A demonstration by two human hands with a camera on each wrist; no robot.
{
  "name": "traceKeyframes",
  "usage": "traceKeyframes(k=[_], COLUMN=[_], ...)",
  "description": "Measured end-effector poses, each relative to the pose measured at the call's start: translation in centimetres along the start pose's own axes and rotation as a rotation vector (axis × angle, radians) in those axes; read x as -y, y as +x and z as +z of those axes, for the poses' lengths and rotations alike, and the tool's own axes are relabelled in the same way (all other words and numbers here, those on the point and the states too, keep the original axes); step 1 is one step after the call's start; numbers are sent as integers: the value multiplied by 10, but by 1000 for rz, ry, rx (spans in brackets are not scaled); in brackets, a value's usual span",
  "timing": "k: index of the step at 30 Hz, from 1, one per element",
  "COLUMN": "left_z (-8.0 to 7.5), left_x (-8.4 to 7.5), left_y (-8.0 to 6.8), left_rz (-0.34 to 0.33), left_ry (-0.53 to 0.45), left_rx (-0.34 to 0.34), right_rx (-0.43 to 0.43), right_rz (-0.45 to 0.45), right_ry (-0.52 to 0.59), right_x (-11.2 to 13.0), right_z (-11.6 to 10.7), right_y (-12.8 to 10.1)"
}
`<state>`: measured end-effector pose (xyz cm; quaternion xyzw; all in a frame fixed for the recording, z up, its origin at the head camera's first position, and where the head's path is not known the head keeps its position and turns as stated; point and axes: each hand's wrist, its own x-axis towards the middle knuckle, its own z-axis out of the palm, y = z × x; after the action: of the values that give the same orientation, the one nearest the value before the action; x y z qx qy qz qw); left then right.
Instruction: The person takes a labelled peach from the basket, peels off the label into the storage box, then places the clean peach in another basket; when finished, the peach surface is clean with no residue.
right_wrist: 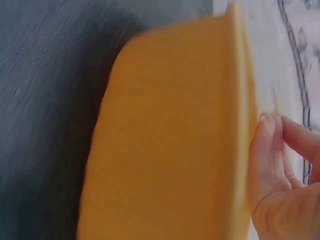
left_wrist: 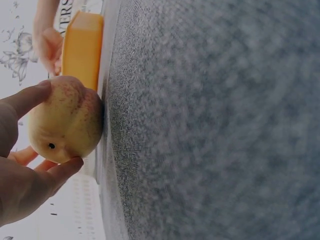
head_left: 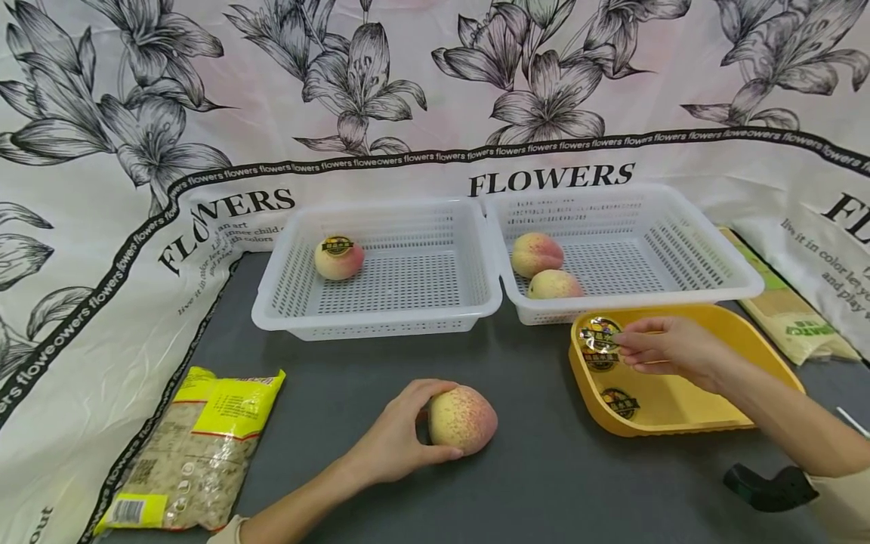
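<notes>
My left hand [head_left: 401, 438] grips a yellow-and-pink peach [head_left: 464, 420] on the dark tabletop, thumb on the near side and fingers round the far side. The left wrist view shows the peach [left_wrist: 65, 120] between thumb and fingers, its stem hollow facing the camera. Over the left end of the yellow tray [head_left: 707, 420], my right hand [head_left: 669, 351] pinches a clear round sticker [head_left: 600, 332] with black and gold print. Two similar stickers lie in the tray below, one of them a dark sticker [head_left: 620, 403]. In the right wrist view the tray's wall [right_wrist: 160, 130] hides the sticker.
A white basket [head_left: 381, 321] at back left holds one peach [head_left: 338, 258] bearing a sticker. Beside it, another white basket [head_left: 680, 296] holds two peaches [head_left: 537, 254]. A yellow-and-clear bag [head_left: 197, 453] lies at left, a green packet [head_left: 795, 317] at right.
</notes>
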<state>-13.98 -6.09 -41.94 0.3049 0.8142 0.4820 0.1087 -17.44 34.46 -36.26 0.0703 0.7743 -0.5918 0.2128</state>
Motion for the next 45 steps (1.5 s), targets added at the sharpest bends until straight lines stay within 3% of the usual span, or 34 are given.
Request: traceKeyframes(k=[7, 14, 20, 29, 40, 45], left_z=[-1, -2, -2, -3, -3, -4], left_x=[0, 0, 0, 0, -1, -1], left_y=[-1, -1, -2, -2, -1, -1], left_rz=[6, 3, -7, -2, -19, -28], left_ry=[-5, -14, -16, -10, -2, 0], left_rx=[6, 8, 6, 1, 8, 9], right_rx=[-8, -29, -31, -120, -172, -192], right_rz=[86, 157, 154, 53, 21, -6], right_ry=[-102, -117, -252, -555, -606, -682], right_x=[-24, -38, -41, -34, -29, -29], right_z=[-38, -55, -55, -44, -36, -32], right_y=[5, 13, 18, 19, 20, 19])
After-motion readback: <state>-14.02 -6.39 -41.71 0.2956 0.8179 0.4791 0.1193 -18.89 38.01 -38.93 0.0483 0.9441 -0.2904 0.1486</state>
